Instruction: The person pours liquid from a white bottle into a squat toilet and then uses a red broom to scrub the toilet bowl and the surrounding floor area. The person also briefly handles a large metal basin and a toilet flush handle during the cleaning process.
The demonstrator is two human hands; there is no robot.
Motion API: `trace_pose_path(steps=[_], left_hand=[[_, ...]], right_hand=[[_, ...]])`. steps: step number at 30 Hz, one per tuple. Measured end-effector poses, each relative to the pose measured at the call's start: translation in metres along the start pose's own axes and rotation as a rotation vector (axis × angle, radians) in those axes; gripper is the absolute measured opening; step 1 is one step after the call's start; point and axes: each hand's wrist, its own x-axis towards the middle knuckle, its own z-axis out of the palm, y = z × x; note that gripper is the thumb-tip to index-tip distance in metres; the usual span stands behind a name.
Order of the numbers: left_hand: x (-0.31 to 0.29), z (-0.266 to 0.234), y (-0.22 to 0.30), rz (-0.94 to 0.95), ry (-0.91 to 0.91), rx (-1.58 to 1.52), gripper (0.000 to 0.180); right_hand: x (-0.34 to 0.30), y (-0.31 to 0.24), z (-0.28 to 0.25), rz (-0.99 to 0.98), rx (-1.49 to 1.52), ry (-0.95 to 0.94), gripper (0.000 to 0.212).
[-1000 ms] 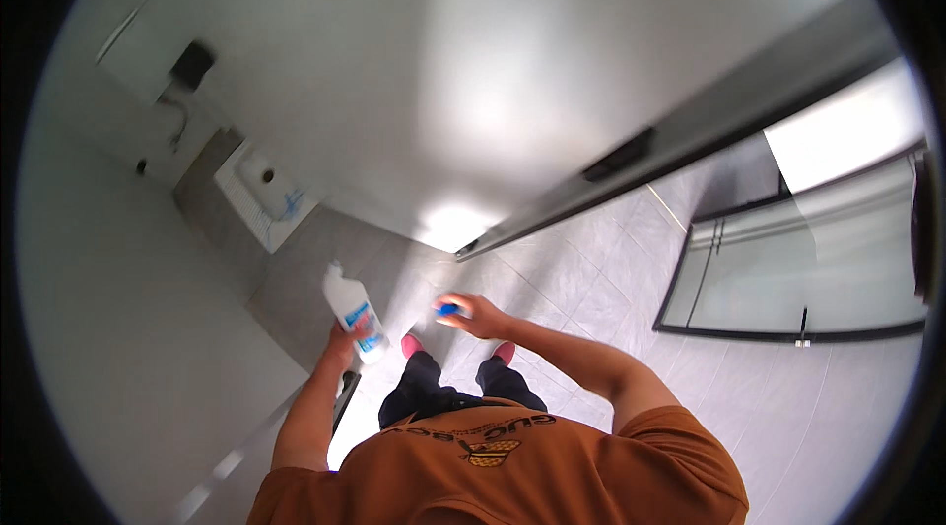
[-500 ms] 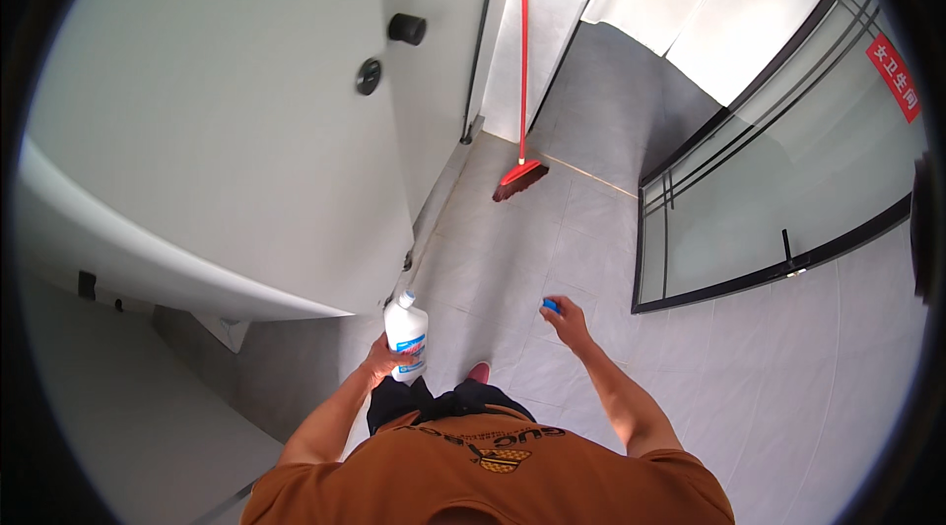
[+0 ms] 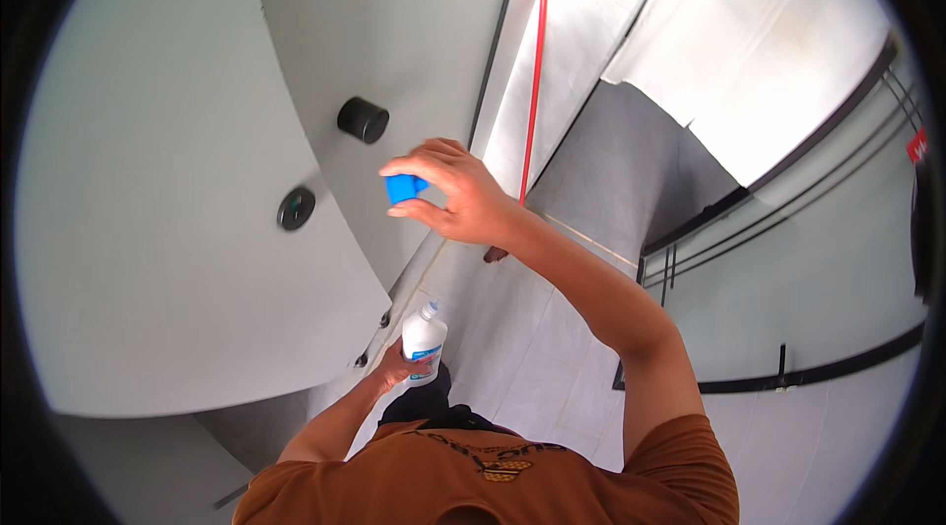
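Left hand (image 3: 396,364) grips white bottle (image 3: 424,331) low before the brown shirt (image 3: 591,488), likely squeezable, best held round its body; right hand (image 3: 455,192) pinches blue cap (image 3: 402,189), raised before grey partition (image 3: 414,32), presumably light, stiff.

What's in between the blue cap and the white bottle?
Nothing sits between the blue cap and the white bottle in the head view: just a gap, with the grey panel and floor showing behind.

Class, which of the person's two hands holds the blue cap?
The right hand, higher in the picture, pinches the blue cap; the left hand, lower down, grips the white bottle.
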Motion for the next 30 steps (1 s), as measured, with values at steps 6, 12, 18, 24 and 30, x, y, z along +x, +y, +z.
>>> trace_pose_path(steps=[6, 12, 18, 24, 30], left_hand=[[0.054, -0.002, 0.036, 0.025, 0.047, -0.049, 0.090], [0.083, -0.013, 0.074, 0.058, 0.213, -0.034, 0.094], [0.136, -0.026, 0.052, 0.117, 0.552, 0.049, 0.094], [0.181, -0.013, 0.064, 0.197, 0.902, -0.025, 0.076], [0.216, -0.005, 0.098, 0.167, 1.088, -0.359, 0.063]], right_hand=[[0.070, 0.069, 0.027, -0.354, 0.047, -0.109, 0.029], [0.110, 0.119, 0.044, -0.528, 0.143, -0.511, 0.030], [0.150, 0.154, 0.078, -0.627, 0.396, -0.527, 0.029], [0.204, 0.181, 0.129, -0.684, 0.524, -0.467, 0.028], [0.263, 0.226, 0.171, -0.632, 0.372, -0.427, 0.026]])
